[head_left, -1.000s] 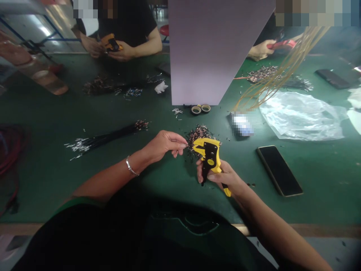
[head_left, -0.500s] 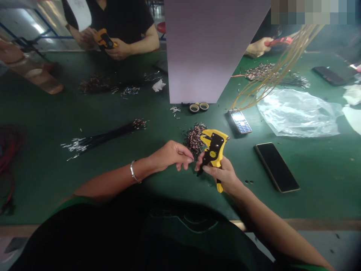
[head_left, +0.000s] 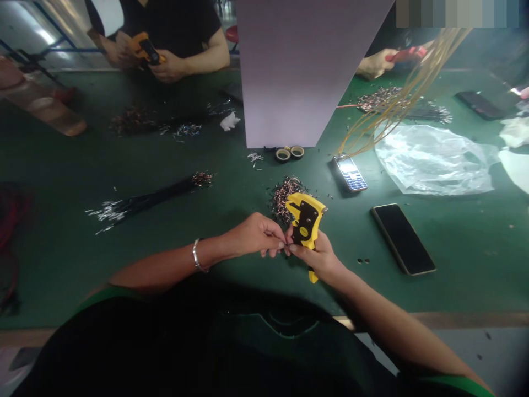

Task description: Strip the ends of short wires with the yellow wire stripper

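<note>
My right hand (head_left: 320, 255) is closed around a yellow and black wire stripper (head_left: 305, 223), its head pointing away from me. My left hand (head_left: 262, 237) pinches with thumb and forefinger right beside the right fingertips; what lies in the pinch is too small to make out. Just beyond the hands is a pile of short copper-tipped wire scraps (head_left: 283, 196), partly covered by the tool's head. A bundle of black wires (head_left: 155, 197) lies to the left, with silvery ends on one side and copper ends on the other.
Beyond the pile stand a pale upright panel (head_left: 285, 82) and two tape rolls (head_left: 283, 155). On the right lie a keypad phone (head_left: 351, 175), a dark smartphone (head_left: 403, 240) and a clear plastic bag (head_left: 438, 162). Across the green table (head_left: 198, 149), other people's hands hold tools.
My right hand has brought the wire stripper left and slightly down. My left fingertips have shifted down a little, and the two hands now meet.
</note>
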Tool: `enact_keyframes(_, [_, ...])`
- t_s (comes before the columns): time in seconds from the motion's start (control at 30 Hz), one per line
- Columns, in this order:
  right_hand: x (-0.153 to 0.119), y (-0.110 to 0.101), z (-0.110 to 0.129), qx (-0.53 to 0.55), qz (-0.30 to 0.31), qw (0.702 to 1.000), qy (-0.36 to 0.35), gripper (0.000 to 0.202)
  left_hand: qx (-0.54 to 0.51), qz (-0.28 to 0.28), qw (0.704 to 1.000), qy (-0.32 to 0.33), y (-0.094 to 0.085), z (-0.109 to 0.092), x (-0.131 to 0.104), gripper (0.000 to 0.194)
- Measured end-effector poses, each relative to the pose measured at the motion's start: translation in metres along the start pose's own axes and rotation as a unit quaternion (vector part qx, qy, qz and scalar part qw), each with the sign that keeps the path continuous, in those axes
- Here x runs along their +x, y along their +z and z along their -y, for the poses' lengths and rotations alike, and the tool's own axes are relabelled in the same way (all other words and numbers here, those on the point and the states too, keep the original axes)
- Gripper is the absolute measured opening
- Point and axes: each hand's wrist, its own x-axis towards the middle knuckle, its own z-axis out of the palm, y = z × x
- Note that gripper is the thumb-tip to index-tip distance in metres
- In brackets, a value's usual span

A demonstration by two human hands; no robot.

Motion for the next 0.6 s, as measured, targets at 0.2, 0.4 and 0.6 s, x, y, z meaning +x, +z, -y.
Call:
enact_keyframes(0.2, [-0.0008, 0.0014, 0.0022, -0.033, -0.022, 0.999, 0.004, 0.015, 0.057, -0.021, 0.998, 0.014, 0.0041, 0.0013, -0.0031, 0.011])
enact_keyframes(0.4, [-0.0026, 0.0034, 0.0067, -0.060, -0.041, 0.997, 0.009, 0.016, 0.070, -0.027, 0.997, 0.035, 0.0029, 0.0037, -0.0038, 0.015])
enact_keyframes(0.6, [-0.0030, 0.0043, 0.0066, -0.064, -0.048, 0.997, 0.004, 0.016, 0.094, -0.028, 0.994, 0.052, -0.0012, 0.0032, -0.0032, 0.012])
